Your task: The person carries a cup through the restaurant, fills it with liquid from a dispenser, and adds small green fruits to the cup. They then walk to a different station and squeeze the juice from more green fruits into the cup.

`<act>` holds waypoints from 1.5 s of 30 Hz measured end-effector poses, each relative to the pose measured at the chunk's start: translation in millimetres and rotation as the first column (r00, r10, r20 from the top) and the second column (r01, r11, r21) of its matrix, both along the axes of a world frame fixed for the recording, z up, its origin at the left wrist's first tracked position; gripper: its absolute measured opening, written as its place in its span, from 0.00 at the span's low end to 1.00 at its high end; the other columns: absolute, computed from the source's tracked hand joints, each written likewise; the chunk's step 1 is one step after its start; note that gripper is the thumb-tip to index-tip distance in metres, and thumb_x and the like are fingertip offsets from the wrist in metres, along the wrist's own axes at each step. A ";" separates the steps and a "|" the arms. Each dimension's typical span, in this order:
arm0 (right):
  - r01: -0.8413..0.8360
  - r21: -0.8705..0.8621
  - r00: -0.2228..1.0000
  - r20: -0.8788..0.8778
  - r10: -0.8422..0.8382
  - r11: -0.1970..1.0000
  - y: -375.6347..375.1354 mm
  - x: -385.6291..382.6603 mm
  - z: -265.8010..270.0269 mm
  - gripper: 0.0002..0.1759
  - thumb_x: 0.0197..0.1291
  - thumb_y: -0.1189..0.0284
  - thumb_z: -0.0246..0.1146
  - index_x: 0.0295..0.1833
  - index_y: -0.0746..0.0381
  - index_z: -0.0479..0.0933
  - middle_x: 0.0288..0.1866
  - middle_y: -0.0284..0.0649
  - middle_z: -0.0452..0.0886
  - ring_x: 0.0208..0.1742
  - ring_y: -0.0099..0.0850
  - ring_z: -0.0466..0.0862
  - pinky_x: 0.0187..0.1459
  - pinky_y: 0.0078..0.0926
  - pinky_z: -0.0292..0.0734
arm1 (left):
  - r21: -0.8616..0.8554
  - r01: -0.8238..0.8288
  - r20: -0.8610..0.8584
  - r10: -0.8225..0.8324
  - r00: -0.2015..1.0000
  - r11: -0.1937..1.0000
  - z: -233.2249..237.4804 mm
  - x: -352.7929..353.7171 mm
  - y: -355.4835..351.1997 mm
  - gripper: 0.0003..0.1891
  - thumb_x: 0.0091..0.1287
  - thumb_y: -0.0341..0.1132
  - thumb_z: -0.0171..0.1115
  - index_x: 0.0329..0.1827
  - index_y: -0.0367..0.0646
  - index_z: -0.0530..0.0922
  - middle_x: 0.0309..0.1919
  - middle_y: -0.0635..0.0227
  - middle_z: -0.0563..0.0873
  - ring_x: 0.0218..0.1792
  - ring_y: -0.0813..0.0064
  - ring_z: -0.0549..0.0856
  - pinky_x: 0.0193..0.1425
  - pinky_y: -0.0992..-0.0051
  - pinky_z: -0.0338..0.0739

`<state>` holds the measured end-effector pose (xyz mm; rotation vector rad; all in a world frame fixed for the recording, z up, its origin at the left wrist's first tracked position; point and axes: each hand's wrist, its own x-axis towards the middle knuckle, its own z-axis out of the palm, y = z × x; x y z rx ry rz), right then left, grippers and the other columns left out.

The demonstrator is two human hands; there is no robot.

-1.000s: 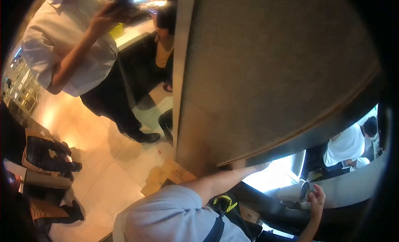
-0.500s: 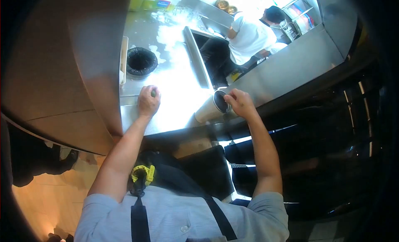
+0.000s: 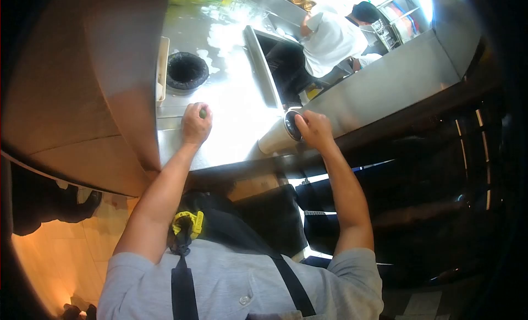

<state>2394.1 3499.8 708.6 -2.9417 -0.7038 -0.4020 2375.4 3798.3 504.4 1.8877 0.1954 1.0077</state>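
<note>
Gripping the pot (image 3: 274,137) with my right hand (image 3: 317,130) at the rim (image 3: 286,126), its best hold, I judge remotely it's stiff, slick; my left hand (image 3: 196,125) clasps something green (image 3: 203,114).

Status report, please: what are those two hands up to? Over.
Left hand closed on small green thing. Right hand at mouth of pale container; grip unclear. Black-lined tub beyond left hand, not between hands.
</note>
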 end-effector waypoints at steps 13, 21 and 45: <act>0.099 0.038 0.987 0.124 -0.103 0.994 5.8 3.4 -10.9 0.18 0.61 0.58 0.59 0.27 0.61 0.82 0.27 0.51 0.83 0.31 0.53 0.83 0.36 0.49 0.77 | -0.006 0.011 -0.003 -0.011 1.000 1.000 7.1 -3.8 -0.2 0.06 0.64 0.33 0.65 0.39 0.41 0.83 0.35 0.57 0.84 0.38 0.56 0.83 0.46 0.62 0.78; 0.192 0.391 0.968 0.078 -0.240 0.900 18.6 -11.9 14.2 0.25 0.61 0.51 0.69 0.29 0.64 0.81 0.26 0.48 0.83 0.26 0.43 0.81 0.32 0.41 0.76 | -0.020 0.029 -0.004 -0.029 1.000 0.999 0.5 -0.7 1.3 0.08 0.66 0.38 0.68 0.37 0.42 0.83 0.36 0.58 0.86 0.39 0.58 0.84 0.46 0.64 0.78; -0.031 0.764 0.823 -0.346 0.450 0.644 185.0 -0.1 -125.2 0.20 0.57 0.77 0.70 0.57 0.65 0.82 0.46 0.40 0.85 0.38 0.26 0.84 0.42 0.26 0.82 | -0.384 0.040 -0.013 -0.049 0.999 0.923 17.7 -6.5 -0.6 0.15 0.73 0.44 0.59 0.38 0.40 0.75 0.31 0.51 0.86 0.36 0.51 0.87 0.41 0.58 0.79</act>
